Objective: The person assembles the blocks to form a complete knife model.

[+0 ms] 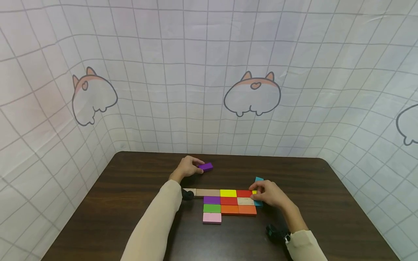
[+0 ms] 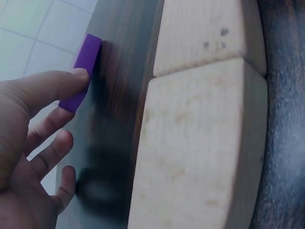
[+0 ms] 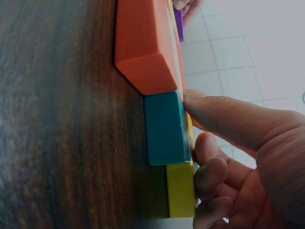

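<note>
My left hand [image 1: 188, 167] pinches a purple block [image 1: 206, 166] between thumb and fingers, behind the row of coloured blocks. In the left wrist view the thumb lies along the purple block [image 2: 80, 78], and the other fingers are loosely bent. At the right end of the arrangement, my right hand [image 1: 268, 192] grips a yellow block [image 3: 181, 192], partly hidden under its fingers. A blue block [image 1: 258, 203] lies in front of that hand, and another blue block [image 1: 259, 178] shows behind it. Beside the fingers are a red block [image 1: 244, 193] and a plain wood block [image 1: 245, 201].
Flat blocks lie edge to edge on the dark wooden table [image 1: 130, 217]: long plain wood [image 1: 208, 193], yellow [image 1: 228, 193], purple [image 1: 212, 200], green [image 1: 212, 208], pink [image 1: 212, 218] and orange [image 1: 229, 210]. A checked cloth [image 1: 183, 72] hangs around the table's back and sides.
</note>
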Demonstrator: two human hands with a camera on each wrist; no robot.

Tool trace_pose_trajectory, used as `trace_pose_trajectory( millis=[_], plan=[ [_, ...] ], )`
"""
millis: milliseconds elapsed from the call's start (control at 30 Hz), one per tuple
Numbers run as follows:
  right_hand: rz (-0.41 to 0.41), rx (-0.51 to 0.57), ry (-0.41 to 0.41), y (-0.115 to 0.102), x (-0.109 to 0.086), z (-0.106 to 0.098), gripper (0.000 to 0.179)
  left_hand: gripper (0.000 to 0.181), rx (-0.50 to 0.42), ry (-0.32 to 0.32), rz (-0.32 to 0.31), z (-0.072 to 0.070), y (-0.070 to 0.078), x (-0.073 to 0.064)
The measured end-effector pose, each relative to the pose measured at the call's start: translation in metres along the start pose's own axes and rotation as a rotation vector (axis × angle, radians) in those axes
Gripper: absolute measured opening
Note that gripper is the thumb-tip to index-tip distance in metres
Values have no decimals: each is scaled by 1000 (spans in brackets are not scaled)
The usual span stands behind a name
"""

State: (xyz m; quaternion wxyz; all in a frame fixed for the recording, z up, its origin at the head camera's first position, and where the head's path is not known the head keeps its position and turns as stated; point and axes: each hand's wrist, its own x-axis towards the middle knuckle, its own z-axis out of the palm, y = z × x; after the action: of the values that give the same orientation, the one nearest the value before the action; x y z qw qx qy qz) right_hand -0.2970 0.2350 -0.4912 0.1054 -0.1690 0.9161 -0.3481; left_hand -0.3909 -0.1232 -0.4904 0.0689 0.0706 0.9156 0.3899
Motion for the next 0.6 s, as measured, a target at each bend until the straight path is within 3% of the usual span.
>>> trace_pose_trajectory(
  millis=[200,367,600],
  plan=[
    [21,1,3,-1,1,0,25,32,-1,-23,27,-1,-1,0],
    [41,16,3,-3,0,0,26,33,3,-6,76,-2,1,-1],
    [42,20,3,-3,0,-1,26,34,-113,12,173,-7,10,-12]
  ],
)
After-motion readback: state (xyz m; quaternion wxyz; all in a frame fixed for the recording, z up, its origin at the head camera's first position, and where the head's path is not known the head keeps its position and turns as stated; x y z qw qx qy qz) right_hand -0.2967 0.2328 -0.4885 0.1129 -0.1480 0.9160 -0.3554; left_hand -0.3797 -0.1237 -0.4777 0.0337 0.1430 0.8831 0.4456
